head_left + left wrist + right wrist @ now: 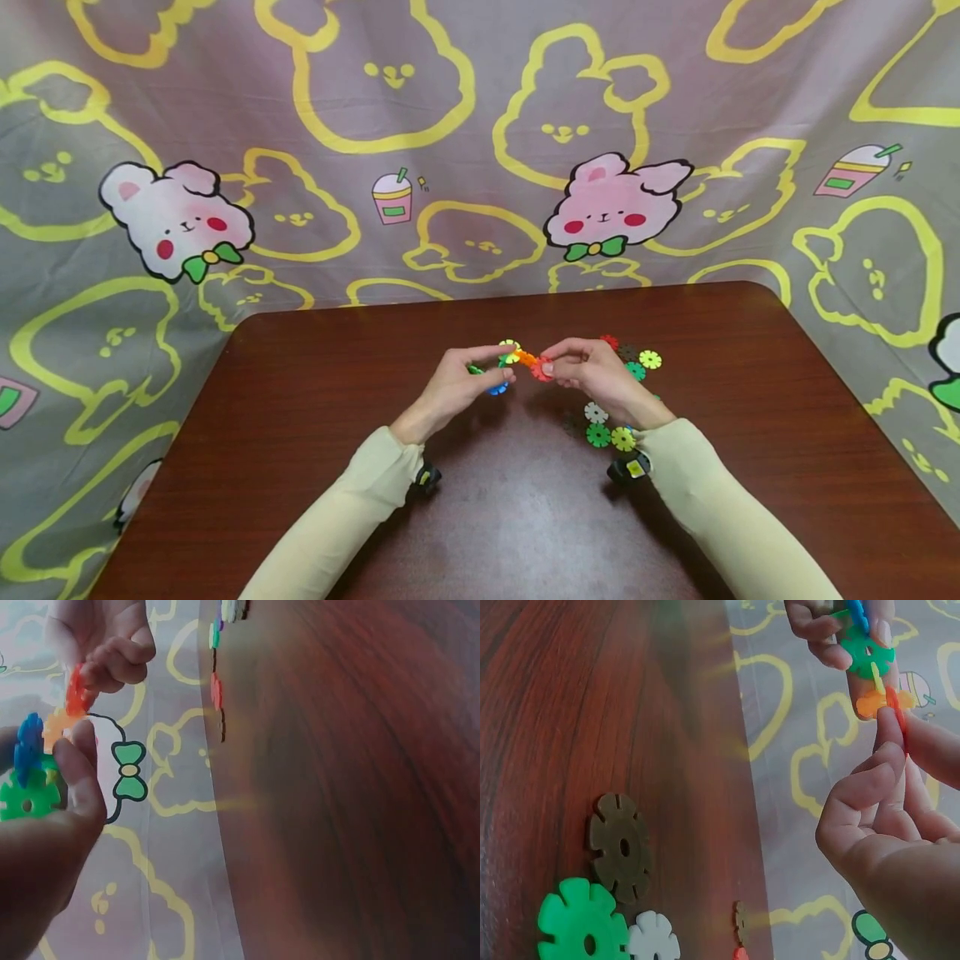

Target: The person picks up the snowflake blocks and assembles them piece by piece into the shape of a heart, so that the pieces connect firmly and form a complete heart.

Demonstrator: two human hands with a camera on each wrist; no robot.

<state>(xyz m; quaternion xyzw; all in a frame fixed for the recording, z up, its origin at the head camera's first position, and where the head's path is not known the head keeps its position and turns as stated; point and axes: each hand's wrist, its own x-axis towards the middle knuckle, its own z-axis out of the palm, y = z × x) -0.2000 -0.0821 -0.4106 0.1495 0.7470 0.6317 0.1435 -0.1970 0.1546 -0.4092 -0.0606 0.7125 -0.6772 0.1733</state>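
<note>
Between the two hands, raised above the table, is a chain of interlocking notched plastic discs. It has a blue disc (28,750), a green disc (868,654), a yellow disc (511,351), an orange disc (871,703) and a red disc (541,369). My left hand (455,381) holds the chain at its blue, green and yellow end, thumb and fingers on either side. With thumb and fingertips my right hand (597,372) pinches the red disc, which sits against the orange one. The fingers partly hide the joined discs.
Loose discs lie on the brown table (315,450) around and under the right forearm: a yellow-green disc (650,359), a white disc (596,412), a green disc (597,435), a brown disc (621,846) and several others. A patterned curtain (465,167) hangs behind the table.
</note>
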